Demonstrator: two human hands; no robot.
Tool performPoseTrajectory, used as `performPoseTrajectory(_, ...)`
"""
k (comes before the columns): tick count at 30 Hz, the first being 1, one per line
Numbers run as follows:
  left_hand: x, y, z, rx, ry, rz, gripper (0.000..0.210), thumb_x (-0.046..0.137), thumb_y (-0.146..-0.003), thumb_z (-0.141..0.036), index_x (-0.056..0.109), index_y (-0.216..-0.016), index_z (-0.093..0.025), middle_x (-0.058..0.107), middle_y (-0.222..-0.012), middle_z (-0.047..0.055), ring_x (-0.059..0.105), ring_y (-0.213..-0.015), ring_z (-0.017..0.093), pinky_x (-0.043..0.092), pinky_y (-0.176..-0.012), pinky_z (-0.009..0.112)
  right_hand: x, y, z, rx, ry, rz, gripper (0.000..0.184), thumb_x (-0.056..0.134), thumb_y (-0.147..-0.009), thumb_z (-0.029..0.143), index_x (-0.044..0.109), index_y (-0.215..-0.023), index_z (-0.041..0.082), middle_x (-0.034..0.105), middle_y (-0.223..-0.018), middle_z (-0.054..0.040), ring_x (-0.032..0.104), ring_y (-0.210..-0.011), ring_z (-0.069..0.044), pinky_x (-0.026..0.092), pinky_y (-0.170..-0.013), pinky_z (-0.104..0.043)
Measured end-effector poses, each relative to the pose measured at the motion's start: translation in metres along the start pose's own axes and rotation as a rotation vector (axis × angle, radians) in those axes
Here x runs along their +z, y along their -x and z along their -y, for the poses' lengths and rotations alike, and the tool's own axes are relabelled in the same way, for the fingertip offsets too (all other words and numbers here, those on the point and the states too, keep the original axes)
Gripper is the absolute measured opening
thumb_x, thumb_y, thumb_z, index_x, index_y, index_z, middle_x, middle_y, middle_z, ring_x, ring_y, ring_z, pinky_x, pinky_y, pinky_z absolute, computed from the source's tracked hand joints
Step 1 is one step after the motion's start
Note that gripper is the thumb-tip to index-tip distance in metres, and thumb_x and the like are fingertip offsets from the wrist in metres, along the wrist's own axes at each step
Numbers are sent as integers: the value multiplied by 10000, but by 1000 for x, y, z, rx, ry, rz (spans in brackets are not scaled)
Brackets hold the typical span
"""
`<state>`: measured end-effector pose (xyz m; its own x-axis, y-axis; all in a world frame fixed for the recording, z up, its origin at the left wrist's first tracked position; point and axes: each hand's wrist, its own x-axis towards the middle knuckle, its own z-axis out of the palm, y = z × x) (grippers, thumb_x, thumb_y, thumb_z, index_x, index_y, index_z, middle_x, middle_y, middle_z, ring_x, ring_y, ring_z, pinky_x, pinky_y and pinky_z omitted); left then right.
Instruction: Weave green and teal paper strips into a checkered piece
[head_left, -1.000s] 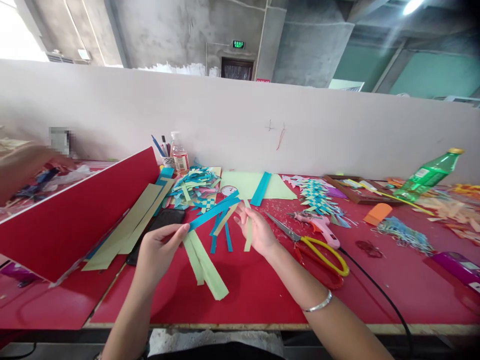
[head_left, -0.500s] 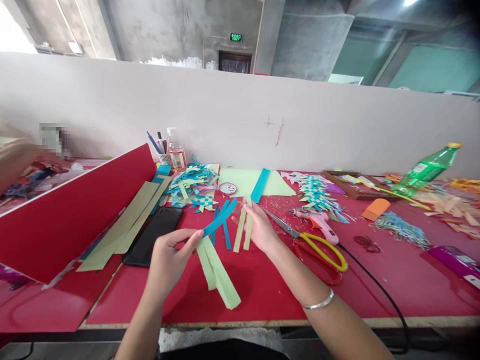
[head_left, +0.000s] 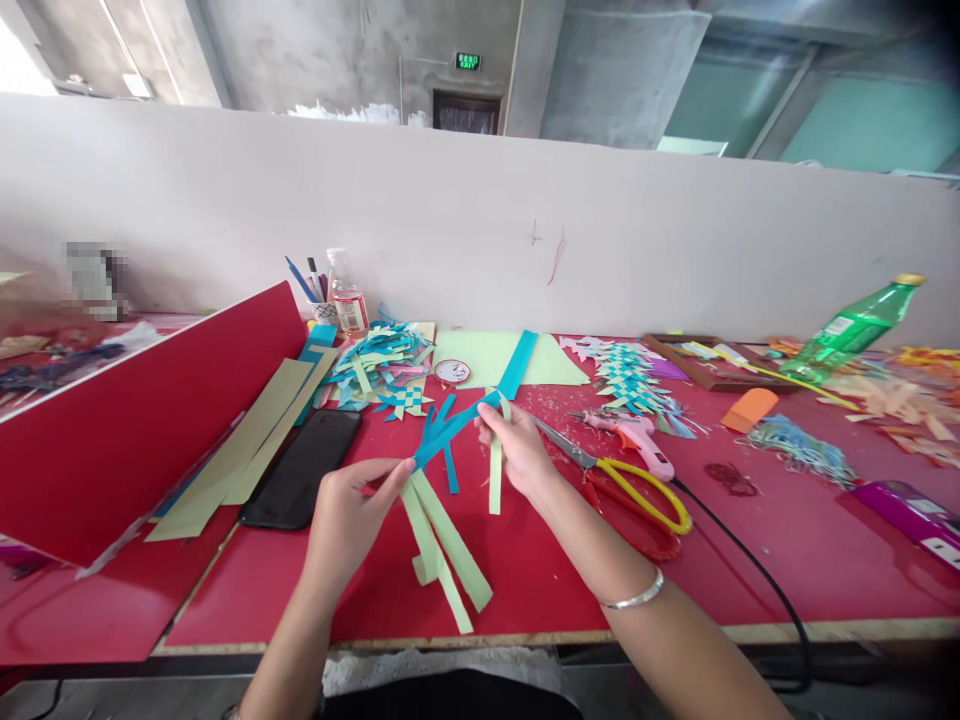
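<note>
My left hand [head_left: 364, 500] is closed in a pinch on one end of a blue paper strip [head_left: 454, 427]. Pale green paper strips [head_left: 450, 540] hang below its fingertips, spreading apart over the table. My right hand [head_left: 517, 445] pinches the far end of the same blue strip, which stretches taut between both hands. Another pale green strip [head_left: 496, 480] hangs down at the right fingers. Under the stretched strip, narrow blue strips [head_left: 451, 468] lie on the red tabletop. How the strips join at the left fingertips is hidden.
Right of my hands lie scissors [head_left: 645, 490] and a pink glue gun [head_left: 637, 437] with a black cord. A black phone [head_left: 301, 470] and a red board [head_left: 157, 410] are at the left. Behind stand a heap of woven paper pieces [head_left: 386, 365], a clear bottle [head_left: 347, 295] and a green bottle [head_left: 855, 330].
The blue strip's free end, curved in the air before, is now pinched by my right hand and pulled straight. The pale green strips have swung and spread.
</note>
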<state>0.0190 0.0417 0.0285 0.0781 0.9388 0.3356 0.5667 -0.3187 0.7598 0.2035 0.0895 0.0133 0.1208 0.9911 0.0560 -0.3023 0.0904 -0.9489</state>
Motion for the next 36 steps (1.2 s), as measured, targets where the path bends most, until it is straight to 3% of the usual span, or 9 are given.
performPoseTrajectory(6,1,0,1,-35,-9,3,338,516,-742,-422,688,-680,-138,670,-634,31,564,-539,148,409,-504,194,-2,3,-2,-10,290,-7,420,464,-742,525,472,-502,180,450,-474,27,377,-435,-75,280,-439,-227)
performPoseTrajectory(10,1,2,1,-56,-41,28,370,489,-756,-447,677,-678,-138,680,-678,32,580,-582,153,405,-516,189,-4,5,-2,-209,507,-6,342,410,-795,480,610,-761,205,445,-524,33,395,-480,-97,304,-475,-228)
performPoseTrajectory(13,4,4,1,-85,-126,24,392,469,-763,-472,677,-718,-142,677,-688,35,577,-591,156,394,-524,199,-4,4,-1,-393,621,-4,310,408,-817,397,597,-991,224,530,-700,6,467,-604,-118,355,-564,-232)
performPoseTrajectory(17,11,6,1,-109,-176,10,408,449,-770,-485,675,-736,-146,683,-741,42,575,-619,156,387,-550,205,-6,0,-3,-513,715,-46,236,455,-796,323,622,-889,183,548,-813,-30,502,-733,-142,379,-676,-251)
performPoseTrajectory(21,14,6,2,-107,-154,27,400,447,-772,-490,669,-740,-158,686,-768,33,572,-634,154,374,-547,203,-10,-4,-5,-481,740,-110,228,507,-761,358,556,-655,161,460,-624,13,435,-580,-114,351,-559,-235)
performPoseTrajectory(24,13,6,2,-92,-163,31,393,443,-777,-484,663,-736,-161,687,-771,34,572,-637,157,361,-540,206,-11,-5,-4,-441,720,-122,282,517,-750,394,529,-597,159,411,-560,32,390,-523,-99,310,-498,-227)
performPoseTrajectory(29,9,5,1,-93,-227,52,387,433,-784,-483,638,-687,-170,675,-718,26,568,-619,153,350,-537,208,-10,-3,-1,-509,691,-84,280,496,-776,391,619,-682,159,537,-757,-29,501,-711,-142,381,-643,-248)
performPoseTrajectory(32,9,4,-1,-89,-290,59,366,428,-792,-468,639,-699,-185,669,-693,15,562,-597,144,346,-534,208,-8,0,2,-596,725,-94,245,492,-790,363,661,-760,187,530,-867,-46,500,-815,-159,392,-713,-262)
performPoseTrajectory(36,10,2,-1,-62,-361,20,341,435,-793,-455,655,-742,-200,681,-743,20,580,-634,156,354,-541,210,-5,5,6,-590,626,-26,228,491,-797,352,665,-794,205,530,-815,-34,513,-778,-147,411,-683,-254)
